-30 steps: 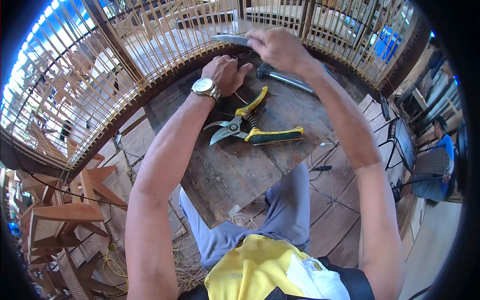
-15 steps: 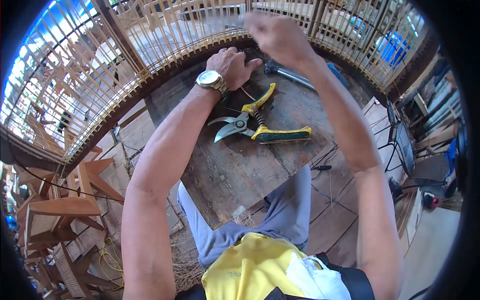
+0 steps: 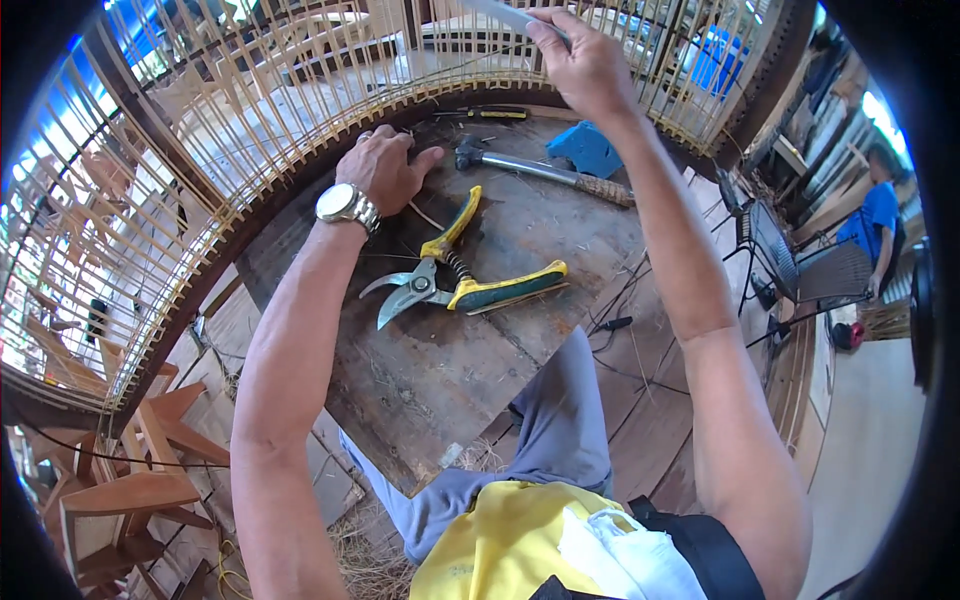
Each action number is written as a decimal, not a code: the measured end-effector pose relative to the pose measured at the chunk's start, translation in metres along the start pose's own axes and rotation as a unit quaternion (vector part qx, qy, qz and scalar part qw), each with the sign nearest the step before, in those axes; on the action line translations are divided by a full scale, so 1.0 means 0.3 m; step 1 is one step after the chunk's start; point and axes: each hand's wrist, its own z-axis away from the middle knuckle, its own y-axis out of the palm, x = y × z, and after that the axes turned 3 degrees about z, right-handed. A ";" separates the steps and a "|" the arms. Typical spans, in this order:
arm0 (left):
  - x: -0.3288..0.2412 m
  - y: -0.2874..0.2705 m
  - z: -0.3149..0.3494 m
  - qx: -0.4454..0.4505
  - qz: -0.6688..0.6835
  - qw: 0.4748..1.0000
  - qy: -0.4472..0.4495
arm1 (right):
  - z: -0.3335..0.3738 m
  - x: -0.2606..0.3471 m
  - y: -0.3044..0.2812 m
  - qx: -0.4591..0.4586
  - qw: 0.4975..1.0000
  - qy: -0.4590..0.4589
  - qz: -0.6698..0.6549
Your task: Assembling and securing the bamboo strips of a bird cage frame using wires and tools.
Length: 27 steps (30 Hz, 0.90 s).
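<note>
My left hand [image 3: 380, 170] rests at the dark curved rim [image 3: 330, 150], thumb stretched out and fingers bent toward the rim, their tips partly hidden. A thin strand [image 3: 428, 218] runs out from beside it. Raised above the caned lattice [image 3: 450, 65], my right hand [image 3: 590, 70] grips a flat grey, blade-like strip [image 3: 498, 12], whose far end leaves the picture. Between my forearms, pruning shears [image 3: 455, 270] with yellow and green handles lie on a worn board [image 3: 420, 400], their jaws apart. Neither hand touches them.
A hammer [image 3: 540, 172], a blue lump [image 3: 585, 150] and a yellow-black handled tool [image 3: 490, 114] lie on the board's far part. Wooden chair frames [image 3: 130, 500] stand at left. At right are a dark metal rack [image 3: 765, 250] and a person [image 3: 872, 225] in blue.
The view has swung right, shifting the board and shears left and down. My right hand has moved right, and its strip shows more sharply. My left hand stays by the rim.
</note>
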 end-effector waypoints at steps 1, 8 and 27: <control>-0.001 0.002 -0.002 0.001 -0.003 1.000 -0.002 | 0.000 -0.009 -0.001 0.093 0.992 0.049 0.070; 0.012 0.003 -0.006 0.002 0.013 1.000 0.011 | 0.008 -0.093 -0.035 -0.026 0.998 0.005 0.057; 0.003 0.006 -0.003 0.011 -0.012 1.000 0.010 | 0.025 -0.191 -0.192 0.034 0.986 -0.031 0.158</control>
